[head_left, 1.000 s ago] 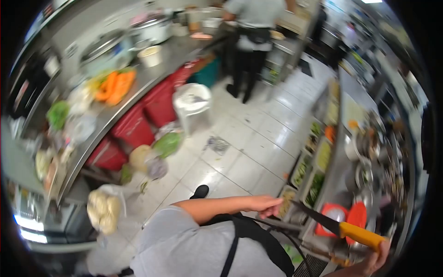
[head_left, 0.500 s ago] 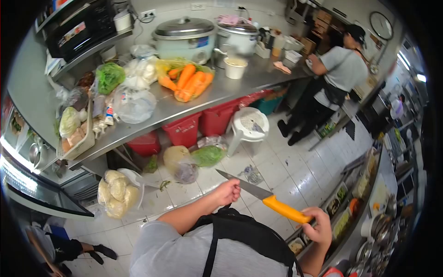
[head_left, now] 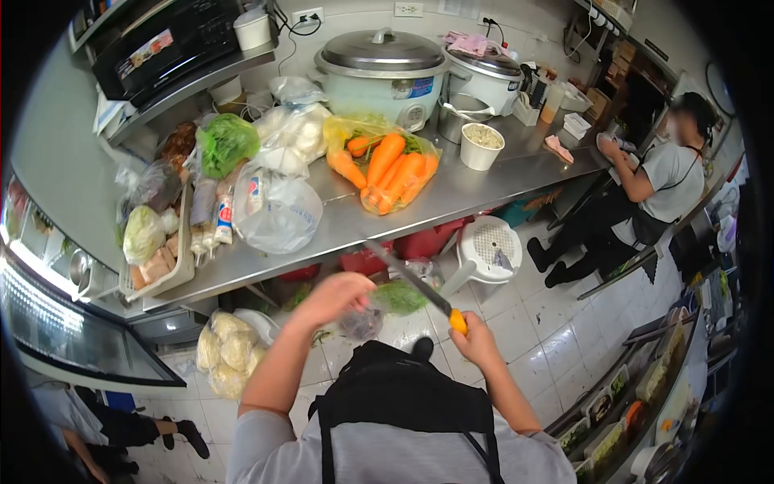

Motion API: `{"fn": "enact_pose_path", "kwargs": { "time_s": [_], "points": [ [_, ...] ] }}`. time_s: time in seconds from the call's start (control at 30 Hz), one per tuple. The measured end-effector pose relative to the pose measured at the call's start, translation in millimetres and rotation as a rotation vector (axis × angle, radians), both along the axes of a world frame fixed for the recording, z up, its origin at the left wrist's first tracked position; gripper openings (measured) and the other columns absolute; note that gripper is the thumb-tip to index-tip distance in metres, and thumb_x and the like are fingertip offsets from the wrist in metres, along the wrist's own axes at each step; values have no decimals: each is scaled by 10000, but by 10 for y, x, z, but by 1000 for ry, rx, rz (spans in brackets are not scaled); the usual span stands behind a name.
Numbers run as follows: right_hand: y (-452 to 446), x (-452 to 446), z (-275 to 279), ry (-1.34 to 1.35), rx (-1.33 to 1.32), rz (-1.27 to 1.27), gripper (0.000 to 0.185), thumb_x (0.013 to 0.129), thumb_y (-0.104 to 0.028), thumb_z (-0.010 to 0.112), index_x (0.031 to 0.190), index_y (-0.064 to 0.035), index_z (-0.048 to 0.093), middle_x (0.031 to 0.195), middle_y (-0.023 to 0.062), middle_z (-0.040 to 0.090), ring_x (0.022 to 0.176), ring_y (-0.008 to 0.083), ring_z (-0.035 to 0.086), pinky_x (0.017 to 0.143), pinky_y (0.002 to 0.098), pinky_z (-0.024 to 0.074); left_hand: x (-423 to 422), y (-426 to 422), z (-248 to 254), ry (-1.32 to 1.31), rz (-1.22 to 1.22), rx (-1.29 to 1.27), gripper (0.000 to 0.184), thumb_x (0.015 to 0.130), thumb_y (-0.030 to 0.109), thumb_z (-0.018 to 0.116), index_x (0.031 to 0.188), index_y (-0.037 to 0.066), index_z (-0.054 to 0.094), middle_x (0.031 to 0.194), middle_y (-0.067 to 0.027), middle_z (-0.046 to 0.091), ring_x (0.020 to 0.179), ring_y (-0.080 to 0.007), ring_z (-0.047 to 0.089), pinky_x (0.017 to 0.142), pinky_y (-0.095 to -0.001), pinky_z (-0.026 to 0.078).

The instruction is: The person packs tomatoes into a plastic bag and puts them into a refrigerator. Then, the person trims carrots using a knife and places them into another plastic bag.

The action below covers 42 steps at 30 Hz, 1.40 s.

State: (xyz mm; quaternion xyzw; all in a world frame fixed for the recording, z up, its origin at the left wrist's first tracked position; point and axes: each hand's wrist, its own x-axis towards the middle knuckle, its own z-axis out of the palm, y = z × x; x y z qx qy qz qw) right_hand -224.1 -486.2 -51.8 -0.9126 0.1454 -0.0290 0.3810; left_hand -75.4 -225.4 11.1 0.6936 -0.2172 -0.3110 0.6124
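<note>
My right hand [head_left: 476, 339] is wrapped round the yellow handle of a large kitchen knife [head_left: 418, 281]. Its grey blade points up and left, toward the counter edge. My left hand [head_left: 337, 296] is to the left of the blade, apart from it, fingers loosely bent and holding nothing that I can see. Beyond both hands is the steel counter [head_left: 339, 222]. A yellow plastic bag of carrots [head_left: 395, 171] lies on it, with a clear plastic bag [head_left: 278, 211] to its left. A lettuce [head_left: 228, 145] and a white basket of food [head_left: 173, 270] are farther left.
Two large cookers [head_left: 379, 77] stand against the wall, behind a white tub [head_left: 482, 147]. A white stool [head_left: 489, 250] and red bins [head_left: 423, 240] are below the counter. A co-worker [head_left: 665, 173] stands at right; another person's legs [head_left: 153, 427] show at lower left.
My view has shifted toward the counter. The left hand, a fist by the blade before, has moved left and loosened. The right hand still grips the knife, now held closer to the counter.
</note>
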Motion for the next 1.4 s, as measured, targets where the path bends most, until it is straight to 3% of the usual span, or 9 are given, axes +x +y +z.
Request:
{"fn": "enact_pose_path", "kwargs": {
  "time_s": [0.17,0.27,0.53,0.63,0.87,0.93,1.2,1.3,1.4],
  "points": [
    [-567,837,-255,-162,454,-49,255,749,-202,592,884,-5,501,651,25,515,564,117,473,528,268,408,811,179,319,-33,367,-57,255,855,252,442,957,40,540,734,-20,542,633,-76,505,569,-192,390],
    [-778,1412,-135,-170,560,-28,239,766,-207,583,875,-9,506,649,-4,504,541,97,466,505,250,401,1402,-200,306,-94,374,80,277,838,266,469,968,30,535,752,-24,544,659,-91,509,591,-208,397],
    [-1070,2728,75,-146,431,106,333,776,-262,554,954,16,515,738,121,559,677,218,544,626,303,429,2777,-1772,-454,-811,468,770,657,690,361,621,1187,26,352,1039,-227,486,924,-350,508,802,-390,413],
    [-1065,3090,95,-126,382,136,339,777,-270,548,949,20,514,745,146,560,679,256,551,626,315,432,2977,-1988,-564,-645,515,865,709,682,332,637,1217,25,289,1098,-243,450,963,-357,494,813,-396,409],
    [-850,3302,363,-103,289,111,395,796,-253,514,1098,-8,445,828,183,574,713,329,572,625,345,448,3093,-1432,-534,-359,447,300,718,628,228,662,1217,7,317,1103,-214,476,1007,-320,489,847,-356,401],
    [-741,3328,314,-301,192,196,414,796,-245,510,1135,-25,418,864,191,573,729,342,573,628,357,456,3006,-1214,-490,-333,459,203,718,619,217,656,1218,3,322,1106,-209,481,1014,-304,489,857,-340,394],
    [-240,3345,928,-513,54,335,354,775,-233,533,1076,-68,451,888,162,572,757,320,574,623,377,465,2818,-753,-297,-626,365,399,721,589,199,674,1200,16,335,1088,-194,499,971,-316,513,814,-349,420],
    [-92,3438,895,-463,-114,348,342,779,-240,526,1061,-67,441,825,162,575,714,317,577,592,383,462,2800,-700,-264,-723,349,429,723,580,203,685,1190,21,342,1068,-185,511,942,-325,523,786,-359,434],
    [-65,3626,579,-98,-206,338,347,779,-238,525,1067,-70,428,795,165,576,693,319,575,573,390,457,2758,-661,-334,-804,362,412,710,574,201,691,1177,29,357,1046,-178,521,920,-325,532,761,-360,445]
  ]
}}
